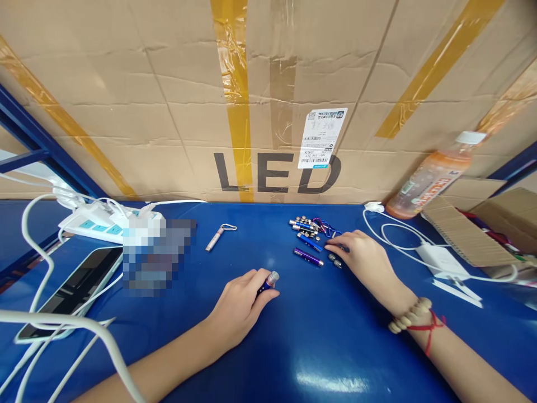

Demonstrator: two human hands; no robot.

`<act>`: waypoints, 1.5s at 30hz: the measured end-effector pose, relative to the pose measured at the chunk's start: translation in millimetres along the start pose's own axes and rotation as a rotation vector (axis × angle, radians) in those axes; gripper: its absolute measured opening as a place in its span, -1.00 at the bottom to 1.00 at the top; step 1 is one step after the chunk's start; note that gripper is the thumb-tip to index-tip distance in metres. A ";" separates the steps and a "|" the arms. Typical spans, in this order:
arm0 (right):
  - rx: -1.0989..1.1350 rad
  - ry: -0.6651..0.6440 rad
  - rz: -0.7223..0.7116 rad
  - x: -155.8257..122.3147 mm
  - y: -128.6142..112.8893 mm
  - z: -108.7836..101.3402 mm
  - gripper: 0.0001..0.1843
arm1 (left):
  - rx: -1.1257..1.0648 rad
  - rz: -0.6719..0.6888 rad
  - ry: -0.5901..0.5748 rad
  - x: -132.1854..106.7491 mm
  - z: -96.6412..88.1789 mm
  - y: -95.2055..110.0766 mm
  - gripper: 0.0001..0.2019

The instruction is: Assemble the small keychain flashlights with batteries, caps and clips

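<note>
My left hand (242, 302) is closed around a small dark blue penlight (265, 286), whose silver end points up and away from me. My right hand (364, 258) reaches to the small parts on the right, fingertips pinched together; whatever they may hold is hidden. By these fingertips lie a blue penlight tube (310, 242), a purple penlight tube (308, 257) and small button cells (334, 259). Just behind sits a pile of blue tubes and silver pieces (302, 225) with purple and blue cords (325, 226). A silver penlight with a clip (215, 238) lies apart, farther left.
A big cardboard box (176, 112) walls off the back of the blue table (251, 364). On the left are a power strip (104, 224), a phone (75, 294) and white cables (84, 324). On the right stand a drink bottle (436, 179), a white charger (442, 260) and an open carton (465, 229).
</note>
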State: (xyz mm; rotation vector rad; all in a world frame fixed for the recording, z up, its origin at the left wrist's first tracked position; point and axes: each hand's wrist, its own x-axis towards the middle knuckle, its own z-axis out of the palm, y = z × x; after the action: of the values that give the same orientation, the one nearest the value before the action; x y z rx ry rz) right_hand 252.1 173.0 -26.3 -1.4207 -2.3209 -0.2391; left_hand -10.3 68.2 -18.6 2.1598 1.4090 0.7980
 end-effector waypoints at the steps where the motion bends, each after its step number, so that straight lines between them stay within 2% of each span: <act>1: -0.004 0.002 -0.005 -0.1 0.8 0.5 -0.89 | -0.016 -0.004 0.000 -0.1 0.8 -1.1 -0.80; 6: 0.039 0.109 -0.059 0.6 -7.3 -3.2 -0.88 | -0.005 0.004 -0.004 0.0 3.3 -4.2 -0.73; 11: 0.453 0.283 -0.177 -4.0 -50.7 -22.1 -0.93 | 0.111 0.076 -0.038 0.9 0.4 -2.1 -0.68; 14: 0.633 0.286 -0.262 -13.2 -78.2 -30.2 -0.88 | 0.167 0.146 -0.040 0.7 0.3 -2.7 -0.65; 17: 0.710 0.255 -0.311 -21.7 -93.1 -30.7 -0.83 | 0.181 0.227 -0.031 0.1 1.2 -2.7 -0.65; 22: 0.773 0.214 -0.262 -25.2 -97.6 -26.1 -0.88 | 0.182 0.315 0.006 -0.3 0.6 -0.4 -0.72; 28: 0.761 0.283 -0.249 -25.0 -100.8 -31.4 -0.88 | 0.170 0.285 0.018 -0.7 1.0 -1.7 -0.70; 31: 0.794 0.252 -0.255 -26.8 -104.5 -33.1 -0.90 | 0.167 0.298 0.004 -1.8 1.6 -2.6 -0.70; 37: 0.861 0.203 -0.174 -27.8 -110.4 -32.7 -0.95 | 0.191 0.273 -0.047 -3.5 1.1 -3.0 -0.66; 45: 0.901 0.172 -0.104 -26.9 -115.1 -34.8 -0.92 | 0.224 0.276 -0.037 -4.1 1.1 -2.8 -0.68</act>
State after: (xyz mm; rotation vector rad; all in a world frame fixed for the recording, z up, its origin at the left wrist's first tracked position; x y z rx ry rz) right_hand 170.0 85.2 1.1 -0.7813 -1.9392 0.5704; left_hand -12.7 65.4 -22.1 2.5680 1.2484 0.7187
